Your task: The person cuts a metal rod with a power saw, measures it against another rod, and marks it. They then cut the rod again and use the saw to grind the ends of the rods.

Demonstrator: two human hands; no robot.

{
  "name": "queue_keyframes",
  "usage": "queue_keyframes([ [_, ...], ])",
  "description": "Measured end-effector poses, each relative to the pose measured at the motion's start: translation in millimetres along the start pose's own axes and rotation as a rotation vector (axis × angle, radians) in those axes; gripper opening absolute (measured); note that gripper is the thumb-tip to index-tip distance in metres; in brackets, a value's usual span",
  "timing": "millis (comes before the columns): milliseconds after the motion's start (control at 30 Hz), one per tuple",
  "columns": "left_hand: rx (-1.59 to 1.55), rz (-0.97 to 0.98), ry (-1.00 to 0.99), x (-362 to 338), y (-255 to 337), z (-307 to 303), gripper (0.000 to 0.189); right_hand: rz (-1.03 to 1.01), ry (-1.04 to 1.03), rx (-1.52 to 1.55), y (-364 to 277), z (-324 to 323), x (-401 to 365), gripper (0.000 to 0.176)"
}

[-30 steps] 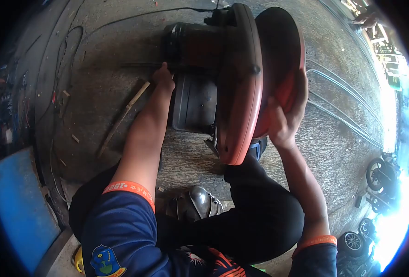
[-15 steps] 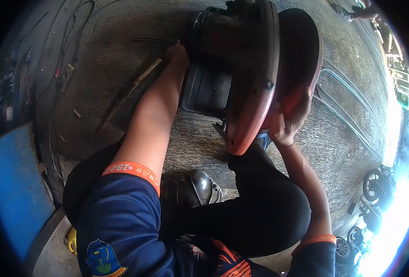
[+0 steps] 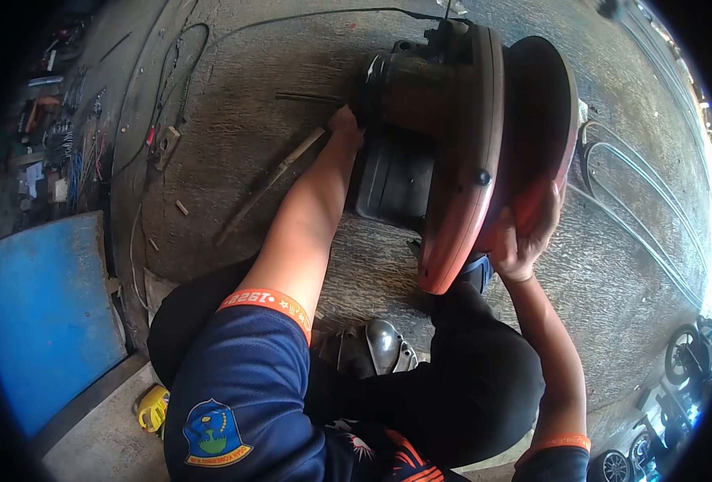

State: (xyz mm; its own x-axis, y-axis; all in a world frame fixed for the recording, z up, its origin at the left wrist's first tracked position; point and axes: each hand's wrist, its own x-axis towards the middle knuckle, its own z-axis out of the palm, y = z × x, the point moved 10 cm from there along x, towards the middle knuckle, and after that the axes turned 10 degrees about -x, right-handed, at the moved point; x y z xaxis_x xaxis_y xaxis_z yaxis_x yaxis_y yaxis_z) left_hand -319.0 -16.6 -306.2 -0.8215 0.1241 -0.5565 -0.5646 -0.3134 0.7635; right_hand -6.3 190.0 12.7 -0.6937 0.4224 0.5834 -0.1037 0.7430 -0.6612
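Note:
In front of me stands a machine with a dark cylindrical body [image 3: 420, 100] and a red, round-edged casing [image 3: 464, 217]. Beside that casing is a second wide disc [image 3: 540, 104], dark on its face and red along the rim. My right hand [image 3: 526, 245] grips the lower red edge of this disc, thumb on the near side and fingers around it. My left hand [image 3: 346, 124] reaches to the left end of the dark body; its fingers are mostly hidden there. A wooden stick [image 3: 271, 185] and a thin dark rod [image 3: 308, 97] lie near my left forearm.
A shiny metal cover [image 3: 388, 345] sits between my legs. On the left are a blue panel [image 3: 51, 305], a yellow object [image 3: 153, 407] and scattered tools [image 3: 59, 145]. Hoses or cables [image 3: 637, 209] cross the floor at right, and motorcycles [image 3: 681, 353] stand beyond.
The camera view has shifted, so everything sits lower and farther right. Both hands keep about the same places on the machine.

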Motion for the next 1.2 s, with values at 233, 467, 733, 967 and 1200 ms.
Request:
queue_keyframes([
  [233,0.045,-0.081,-0.036,-8,-6,2,0.023,-0.055,0.093,0.152,1,-4,3,0.074],
  [467,0.402,-0.100,-0.391,-16,-43,51,0.022,-0.041,0.081,0.011,-2,-17,1,0.064],
  [733,0.776,0.013,-0.739,-96,12,-51,0.021,0.000,0.214,-0.032,2,-27,-9,0.056],
  [967,1.004,0.228,-0.911,-108,43,-77,0.019,0.003,0.278,0.037,4,-31,-12,0.063],
  [1200,1.189,0.468,-1.011,-120,44,-70,0.018,0.004,0.274,0.039,5,-31,-12,0.065],
])
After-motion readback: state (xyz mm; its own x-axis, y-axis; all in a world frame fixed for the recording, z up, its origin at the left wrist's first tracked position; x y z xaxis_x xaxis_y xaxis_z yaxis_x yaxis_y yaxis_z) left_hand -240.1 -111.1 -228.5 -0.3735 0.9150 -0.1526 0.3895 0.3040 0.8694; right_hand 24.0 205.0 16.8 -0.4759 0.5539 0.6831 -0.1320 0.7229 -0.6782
